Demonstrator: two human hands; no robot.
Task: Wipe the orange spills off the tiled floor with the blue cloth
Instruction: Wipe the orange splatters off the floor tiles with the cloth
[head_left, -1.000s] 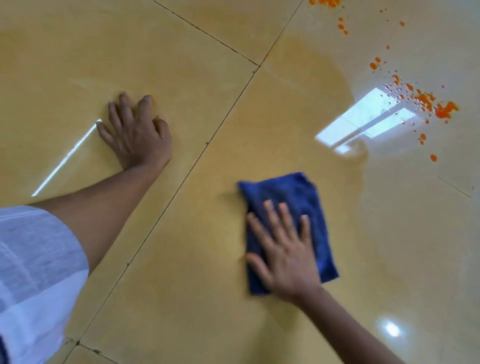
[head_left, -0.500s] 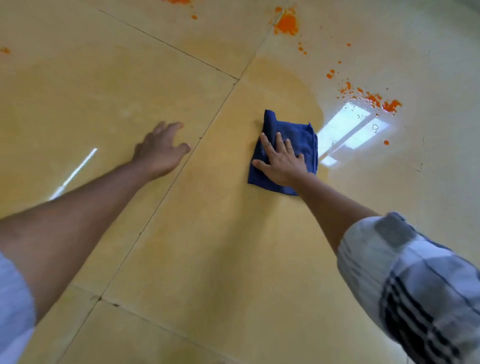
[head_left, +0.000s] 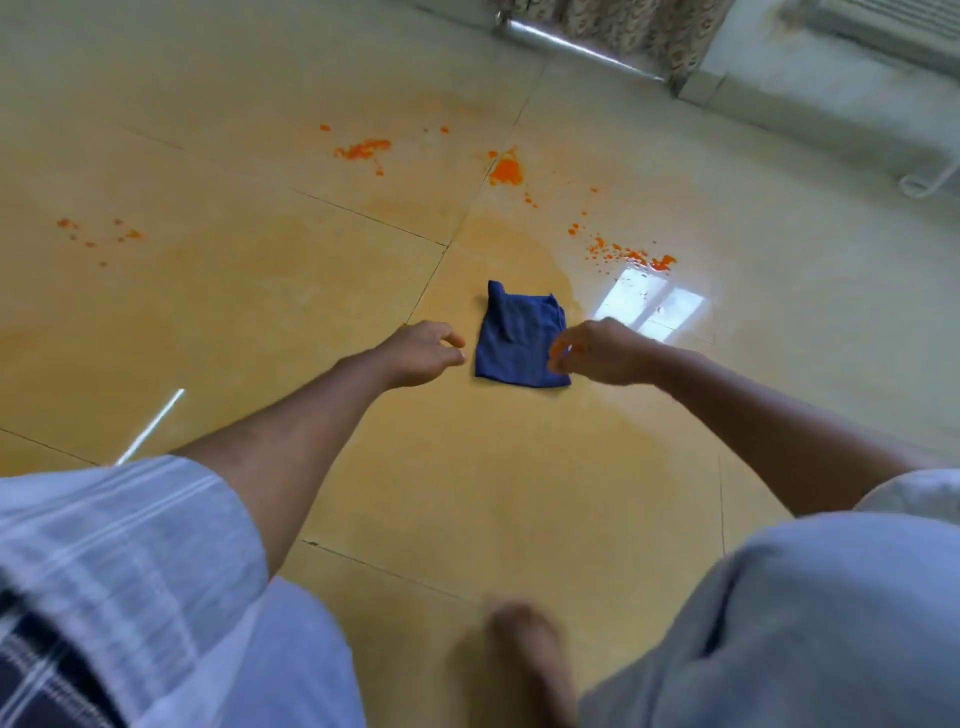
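The folded blue cloth (head_left: 522, 338) lies flat on the yellow tiled floor (head_left: 467, 493), in the middle of the view. My left hand (head_left: 421, 353) hovers just left of it, fingers loosely curled, holding nothing. My right hand (head_left: 597, 351) hangs over the cloth's right edge, fingers apart, off the cloth. Orange spills lie beyond the cloth: a thick blob (head_left: 506, 171) on a grout line, a scatter (head_left: 628, 254) at the right by a window reflection, a streak (head_left: 363, 149) farther back and small specks (head_left: 98, 234) at the far left.
A wet smeared patch surrounds the cloth. My bare foot (head_left: 535, 654) and knees fill the bottom of the view. A metal rail (head_left: 576, 49), patterned curtain and white wall base line the far right. A white curled hook (head_left: 924, 182) lies at the right edge.
My right hand has lifted off the cloth and let it go. My left hand has come off the floor and moved toward the cloth. The view has pulled back and up.
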